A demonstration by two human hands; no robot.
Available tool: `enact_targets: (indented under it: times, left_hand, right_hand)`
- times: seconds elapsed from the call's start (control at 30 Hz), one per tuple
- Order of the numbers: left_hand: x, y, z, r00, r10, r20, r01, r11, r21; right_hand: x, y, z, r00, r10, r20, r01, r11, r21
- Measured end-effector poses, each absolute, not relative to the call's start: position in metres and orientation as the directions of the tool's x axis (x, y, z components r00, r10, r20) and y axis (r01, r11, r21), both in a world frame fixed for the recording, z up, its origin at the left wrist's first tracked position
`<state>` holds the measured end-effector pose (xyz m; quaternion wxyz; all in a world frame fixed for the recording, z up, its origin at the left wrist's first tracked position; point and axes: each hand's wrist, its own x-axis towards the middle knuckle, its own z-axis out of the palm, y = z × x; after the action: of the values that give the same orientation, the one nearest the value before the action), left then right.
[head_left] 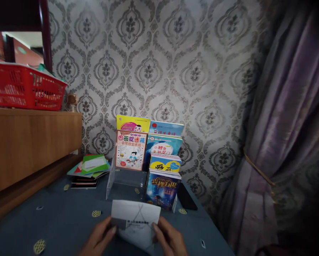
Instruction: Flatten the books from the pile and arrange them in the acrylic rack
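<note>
My left hand and my right hand together hold a thin white and grey booklet low in the view, thumbs pinched on its lower edge. Just beyond it stands a clear tiered book rack filled with children's books: a pink-framed one at the left, a yellow one behind it, and a dark fantasy-cover one at the front right. The rack's front left slot shows no book.
A pile of green and dark books lies left of the rack on the blue patterned cloth. A black phone lies right of it. A red basket sits on a wooden shelf. Purple curtain hangs right.
</note>
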<state>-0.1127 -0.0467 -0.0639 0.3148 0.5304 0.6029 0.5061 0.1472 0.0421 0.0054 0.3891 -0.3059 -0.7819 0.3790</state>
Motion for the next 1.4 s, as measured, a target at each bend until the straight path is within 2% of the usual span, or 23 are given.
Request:
enact_targets:
  times: [0.13,0.23,0.4,0.57,0.97,1.4]
  left_hand:
    - [-0.119,-0.019,-0.022,-0.276,0.917,0.288,0.340,-0.187,0.921]
    - [-0.130,0.010,0.025,-0.169,0.882,0.439,0.383,-0.352,0.854]
    - [-0.159,0.062,0.102,-0.130,0.772,0.623,0.485,-0.498,0.719]
    - [-0.180,0.104,0.149,-0.124,0.662,0.739,0.450,-0.626,0.636]
    - [-0.198,0.130,0.144,-0.176,0.701,0.692,0.330,-0.620,0.712]
    - [-0.202,0.137,0.129,-0.157,0.728,0.667,0.412,-0.565,0.714]
  right_hand:
    - [0.129,0.063,0.035,-0.522,0.723,0.451,0.131,0.591,-0.796]
    - [0.111,0.082,0.064,-0.502,0.683,0.530,0.109,0.658,-0.745]
    - [0.078,0.126,0.122,-0.435,0.570,0.697,0.151,0.809,-0.568]
    - [0.050,0.166,0.164,-0.385,0.491,0.782,0.109,0.865,-0.489]
    - [0.032,0.177,0.167,-0.396,0.412,0.820,0.134,0.910,-0.393]
    - [0.032,0.188,0.159,-0.454,0.522,0.722,0.234,0.852,-0.468]
